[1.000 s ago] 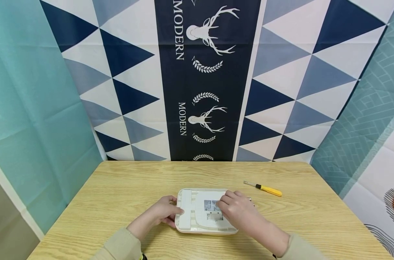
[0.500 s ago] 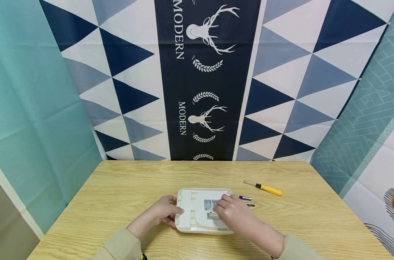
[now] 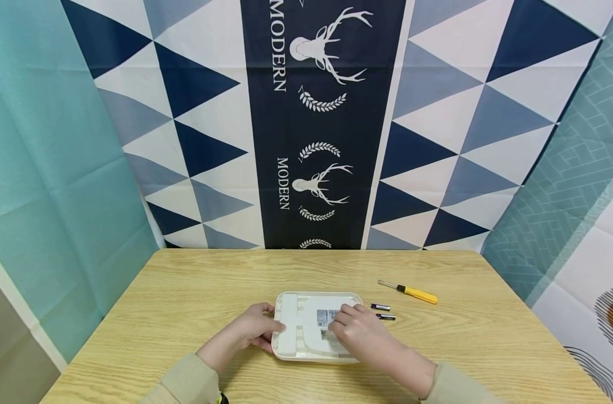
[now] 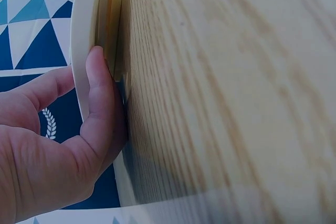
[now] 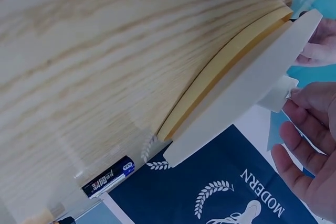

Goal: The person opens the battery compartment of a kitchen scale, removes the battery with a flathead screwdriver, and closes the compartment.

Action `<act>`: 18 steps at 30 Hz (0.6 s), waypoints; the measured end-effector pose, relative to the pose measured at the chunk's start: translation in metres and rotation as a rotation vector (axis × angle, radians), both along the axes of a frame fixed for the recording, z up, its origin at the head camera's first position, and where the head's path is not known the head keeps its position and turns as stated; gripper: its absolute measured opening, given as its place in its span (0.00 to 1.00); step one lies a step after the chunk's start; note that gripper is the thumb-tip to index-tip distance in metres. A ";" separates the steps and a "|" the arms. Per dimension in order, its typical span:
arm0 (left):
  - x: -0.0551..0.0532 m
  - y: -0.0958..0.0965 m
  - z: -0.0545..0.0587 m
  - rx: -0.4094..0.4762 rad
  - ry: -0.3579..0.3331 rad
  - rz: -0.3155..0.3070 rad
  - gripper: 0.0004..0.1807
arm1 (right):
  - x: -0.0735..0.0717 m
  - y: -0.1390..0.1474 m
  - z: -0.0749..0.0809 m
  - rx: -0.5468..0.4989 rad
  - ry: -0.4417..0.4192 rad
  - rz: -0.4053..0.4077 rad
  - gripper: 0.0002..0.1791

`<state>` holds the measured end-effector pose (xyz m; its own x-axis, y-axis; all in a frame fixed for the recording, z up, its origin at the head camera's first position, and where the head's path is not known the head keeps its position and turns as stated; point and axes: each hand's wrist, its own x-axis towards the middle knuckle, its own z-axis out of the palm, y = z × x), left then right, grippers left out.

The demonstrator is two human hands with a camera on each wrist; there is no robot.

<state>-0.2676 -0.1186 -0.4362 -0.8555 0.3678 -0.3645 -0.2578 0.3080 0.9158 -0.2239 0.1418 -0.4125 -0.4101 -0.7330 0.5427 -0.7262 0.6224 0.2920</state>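
A flat white device (image 3: 292, 354) lies underside up on the table, showing a grey label (image 3: 325, 317) and a small recess (image 3: 328, 335). My left hand (image 3: 258, 326) grips its left edge, thumb on top and fingers below; the left wrist view shows the left hand (image 4: 79, 124) at the rim. My right hand (image 3: 359, 331) is over the recess, hiding part of it. In the right wrist view the right hand (image 5: 312, 135) pinches the edge of a small white piece (image 5: 278, 95) between thumb and index finger; its kind is unclear.
Two AAA batteries lie right of the device, an upper battery (image 3: 380, 307) and a lower battery (image 3: 385, 317). Behind them is a yellow-handled screwdriver (image 3: 417, 294). The wooden table (image 3: 210, 280) ends at a patterned cloth backdrop (image 3: 316, 140).
My right hand has shifted slightly left over the recess, uncovering the two batteries on the table. The left hand and the device stay in place.
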 end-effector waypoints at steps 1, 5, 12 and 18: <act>0.000 0.000 0.000 -0.002 0.000 0.002 0.27 | 0.000 0.000 0.000 0.003 0.000 -0.003 0.06; -0.001 0.000 -0.001 -0.004 -0.006 0.007 0.28 | 0.000 -0.001 -0.001 0.010 -0.005 -0.016 0.07; -0.001 -0.001 -0.001 -0.003 -0.003 0.003 0.28 | 0.002 -0.002 -0.002 0.037 -0.021 -0.035 0.07; 0.000 -0.001 0.000 0.009 -0.008 -0.003 0.28 | 0.005 -0.002 -0.004 0.063 -0.033 -0.024 0.07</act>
<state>-0.2679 -0.1199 -0.4364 -0.8511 0.3740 -0.3683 -0.2646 0.3003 0.9164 -0.2187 0.1400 -0.4164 -0.4443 -0.7554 0.4816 -0.7212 0.6205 0.3079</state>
